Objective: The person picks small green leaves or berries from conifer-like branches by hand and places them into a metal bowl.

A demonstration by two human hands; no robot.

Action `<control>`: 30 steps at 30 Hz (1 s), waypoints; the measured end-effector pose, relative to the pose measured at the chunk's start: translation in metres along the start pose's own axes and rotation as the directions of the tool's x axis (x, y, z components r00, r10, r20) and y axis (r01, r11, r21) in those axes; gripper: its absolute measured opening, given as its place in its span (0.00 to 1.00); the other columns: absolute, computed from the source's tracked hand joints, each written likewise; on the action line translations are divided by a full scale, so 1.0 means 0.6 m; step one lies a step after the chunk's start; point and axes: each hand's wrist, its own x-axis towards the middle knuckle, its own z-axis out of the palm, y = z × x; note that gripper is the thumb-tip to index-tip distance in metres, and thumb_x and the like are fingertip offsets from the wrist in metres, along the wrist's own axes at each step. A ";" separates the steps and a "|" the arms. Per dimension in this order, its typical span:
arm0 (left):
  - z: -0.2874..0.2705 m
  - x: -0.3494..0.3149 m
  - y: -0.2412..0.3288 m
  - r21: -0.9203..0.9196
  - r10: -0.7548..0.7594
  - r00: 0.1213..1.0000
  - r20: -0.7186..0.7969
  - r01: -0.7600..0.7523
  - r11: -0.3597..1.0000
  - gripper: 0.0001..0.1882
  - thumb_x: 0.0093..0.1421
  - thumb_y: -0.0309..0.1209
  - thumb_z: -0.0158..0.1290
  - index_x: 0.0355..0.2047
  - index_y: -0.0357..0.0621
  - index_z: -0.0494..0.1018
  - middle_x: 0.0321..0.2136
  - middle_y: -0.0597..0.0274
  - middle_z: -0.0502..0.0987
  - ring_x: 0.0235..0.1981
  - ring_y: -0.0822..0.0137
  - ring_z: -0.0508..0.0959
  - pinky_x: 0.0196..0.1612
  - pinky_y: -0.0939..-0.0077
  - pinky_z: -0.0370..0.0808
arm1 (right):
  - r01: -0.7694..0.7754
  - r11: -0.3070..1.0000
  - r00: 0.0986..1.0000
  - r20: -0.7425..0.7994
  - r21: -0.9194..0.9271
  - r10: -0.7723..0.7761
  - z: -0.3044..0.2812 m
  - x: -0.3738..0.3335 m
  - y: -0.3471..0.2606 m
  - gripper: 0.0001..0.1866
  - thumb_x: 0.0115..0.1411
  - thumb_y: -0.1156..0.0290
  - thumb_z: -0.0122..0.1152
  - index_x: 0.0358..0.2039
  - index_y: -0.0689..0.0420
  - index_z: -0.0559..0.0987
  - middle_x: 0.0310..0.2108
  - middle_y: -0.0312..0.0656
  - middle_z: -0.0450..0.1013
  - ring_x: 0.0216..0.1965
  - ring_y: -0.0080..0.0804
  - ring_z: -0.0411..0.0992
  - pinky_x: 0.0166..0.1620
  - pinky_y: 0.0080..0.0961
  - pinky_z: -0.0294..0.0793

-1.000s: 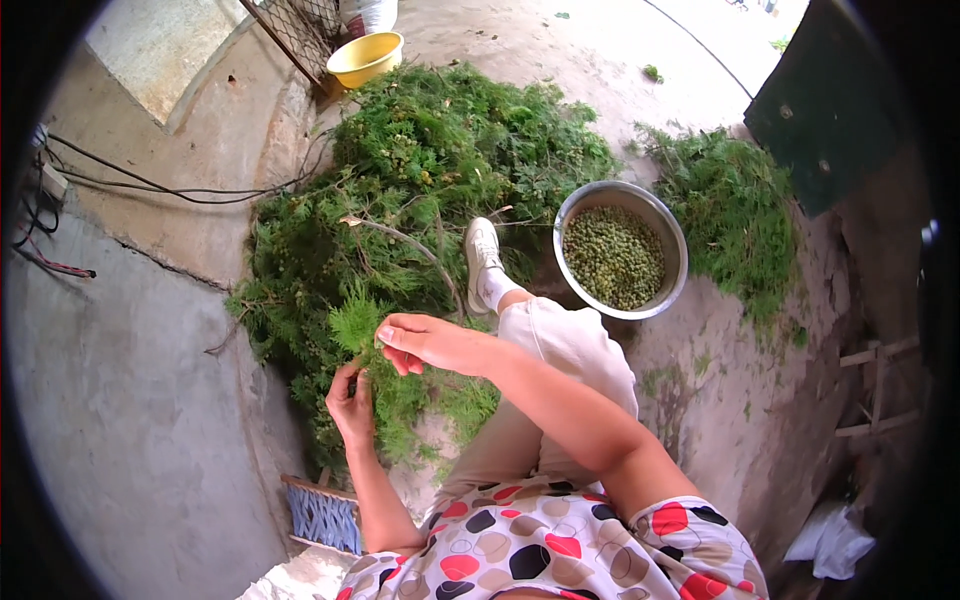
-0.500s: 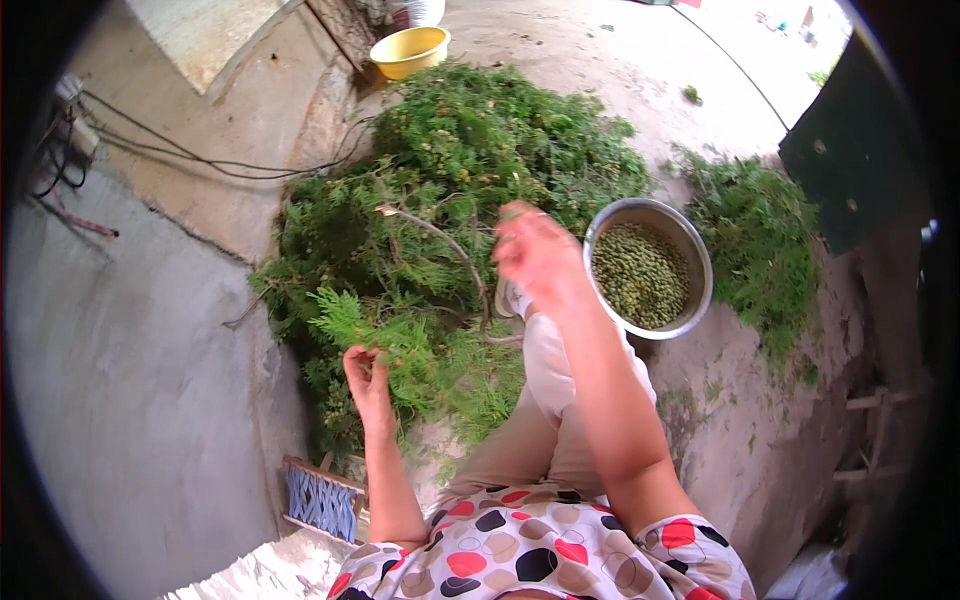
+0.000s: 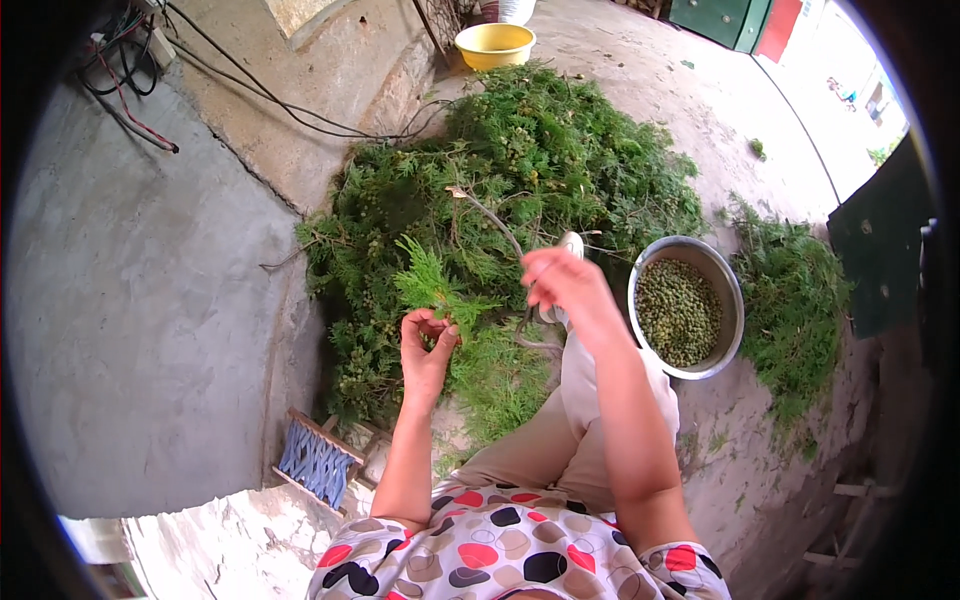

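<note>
My left hand (image 3: 428,345) is closed in a pinch on a bright green conifer sprig (image 3: 425,280), which points up and away from the fingers. To its right, my right hand (image 3: 572,290) hangs in the air above my shoe, slightly blurred, with curled fingers; whatever is in them cannot be made out. A big heap of cut conifer branches (image 3: 520,150) spreads in front of both hands. Just right of my right hand stands a round metal pot (image 3: 738,300) holding many small green cones (image 3: 680,312). A bare, bent stick (image 3: 490,218) lies on the heap, its lower part passing behind my right hand.
A smaller pile of branches (image 3: 795,310) lies beyond the pot. At the far end stands a yellow basin (image 3: 495,45). Cables (image 3: 270,95) run along the left wall. A low stool with blue webbing (image 3: 315,465) is near my left elbow.
The whole view has shifted and turned. My left fingers show more plainly closed on the sprig. My right hand is less blurred and stays between the sprig and the pot.
</note>
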 end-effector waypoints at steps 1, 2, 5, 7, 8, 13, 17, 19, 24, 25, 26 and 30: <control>0.003 -0.004 0.003 -0.021 -0.028 0.999 0.023 0.028 0.999 0.16 0.53 0.19 0.49 0.40 0.44 0.60 0.30 0.68 0.66 0.30 0.78 0.65 0.36 0.83 0.69 | 0.019 0.971 0.996 0.091 -0.239 0.003 0.013 -0.004 0.008 0.11 0.56 0.68 0.50 0.38 0.60 0.73 0.30 0.38 0.72 0.26 0.25 0.70 0.30 0.20 0.69; 0.006 -0.008 0.005 -0.041 -0.055 0.997 0.048 0.057 0.998 0.16 0.53 0.19 0.49 0.41 0.45 0.60 0.31 0.69 0.66 0.31 0.78 0.64 0.37 0.84 0.65 | 0.059 0.886 0.984 0.178 -0.460 0.027 0.024 -0.007 0.017 0.11 0.56 0.69 0.50 0.38 0.60 0.73 0.31 0.41 0.72 0.28 0.29 0.71 0.32 0.23 0.70; 0.019 -0.012 0.002 0.038 0.001 0.997 0.072 -0.004 0.999 0.15 0.54 0.20 0.50 0.41 0.44 0.61 0.29 0.69 0.66 0.29 0.79 0.64 0.32 0.86 0.64 | 0.240 0.669 0.970 0.204 -0.704 -0.133 0.031 -0.011 0.072 0.14 0.52 0.70 0.53 0.39 0.61 0.72 0.36 0.49 0.71 0.39 0.43 0.70 0.43 0.31 0.68; 0.018 -0.013 -0.004 0.104 0.026 0.997 0.077 -0.034 0.994 0.15 0.54 0.20 0.50 0.41 0.44 0.61 0.29 0.69 0.67 0.28 0.79 0.64 0.32 0.85 0.63 | 0.261 0.686 0.965 0.191 -0.679 -0.178 0.039 -0.009 0.076 0.15 0.51 0.69 0.55 0.39 0.61 0.72 0.37 0.49 0.71 0.40 0.43 0.70 0.44 0.31 0.68; 0.018 -0.012 -0.007 0.094 0.035 0.997 0.068 -0.042 0.995 0.16 0.53 0.20 0.51 0.41 0.43 0.61 0.28 0.69 0.67 0.28 0.78 0.66 0.31 0.86 0.65 | 0.236 0.766 0.965 0.237 -0.598 -0.112 0.044 -0.009 0.067 0.17 0.51 0.68 0.56 0.40 0.62 0.72 0.38 0.49 0.71 0.41 0.43 0.70 0.45 0.31 0.67; 0.013 -0.009 -0.017 0.081 0.051 0.995 0.088 -0.058 0.995 0.17 0.53 0.18 0.51 0.42 0.43 0.61 0.28 0.67 0.68 0.28 0.77 0.68 0.29 0.86 0.66 | 0.172 0.777 0.972 0.234 -0.605 -0.033 0.049 -0.011 0.065 0.20 0.49 0.65 0.60 0.41 0.62 0.71 0.39 0.49 0.71 0.41 0.38 0.70 0.44 0.27 0.68; 0.007 -0.012 -0.015 0.132 0.051 0.998 0.040 -0.056 0.990 0.20 0.51 0.16 0.51 0.43 0.44 0.62 0.27 0.70 0.66 0.26 0.79 0.66 0.26 0.89 0.63 | 0.222 0.771 0.970 0.216 -0.596 -0.112 0.069 -0.012 0.071 0.20 0.49 0.64 0.60 0.39 0.64 0.71 0.38 0.51 0.71 0.41 0.42 0.70 0.43 0.29 0.69; 0.007 -0.011 -0.013 0.014 0.054 0.998 0.026 -0.054 0.998 0.19 0.52 0.16 0.49 0.43 0.44 0.62 0.30 0.68 0.68 0.28 0.79 0.67 0.29 0.88 0.65 | 0.245 0.769 0.965 0.222 -0.591 -0.137 0.077 -0.014 0.073 0.18 0.49 0.66 0.59 0.38 0.64 0.71 0.36 0.51 0.70 0.40 0.44 0.70 0.42 0.31 0.69; -0.002 -0.009 -0.016 -0.104 0.019 1.000 -0.011 -0.020 0.994 0.17 0.54 0.15 0.43 0.44 0.44 0.61 0.33 0.66 0.70 0.31 0.78 0.69 0.33 0.86 0.67 | 0.337 0.749 0.942 0.205 -0.570 -0.267 0.079 -0.012 0.087 0.14 0.48 0.69 0.59 0.34 0.64 0.73 0.32 0.50 0.71 0.35 0.45 0.71 0.38 0.32 0.70; -0.003 -0.007 -0.019 -0.103 0.009 0.999 -0.050 -0.014 0.995 0.16 0.55 0.15 0.43 0.44 0.44 0.62 0.33 0.66 0.69 0.32 0.78 0.69 0.34 0.86 0.67 | 0.349 0.715 0.936 0.184 -0.606 -0.301 0.082 -0.012 0.090 0.12 0.48 0.71 0.59 0.32 0.65 0.73 0.31 0.49 0.71 0.33 0.45 0.71 0.36 0.32 0.70; 0.008 -0.006 -0.010 -0.087 0.026 0.998 -0.061 -0.031 0.996 0.15 0.56 0.16 0.45 0.44 0.43 0.62 0.34 0.66 0.70 0.34 0.77 0.69 0.36 0.86 0.67 | 0.369 0.709 0.926 0.174 -0.601 -0.334 0.084 -0.013 0.087 0.11 0.48 0.71 0.58 0.31 0.64 0.73 0.30 0.49 0.70 0.32 0.46 0.71 0.34 0.33 0.70; 0.007 0.005 -0.041 -0.171 -0.051 0.988 -0.146 0.026 0.985 0.14 0.57 0.21 0.46 0.44 0.42 0.63 0.35 0.66 0.69 0.36 0.74 0.68 0.40 0.82 0.66 | 0.468 0.711 0.879 0.193 -0.525 -0.436 0.093 -0.022 0.090 0.07 0.49 0.74 0.56 0.30 0.61 0.72 0.26 0.45 0.68 0.27 0.40 0.70 0.30 0.29 0.71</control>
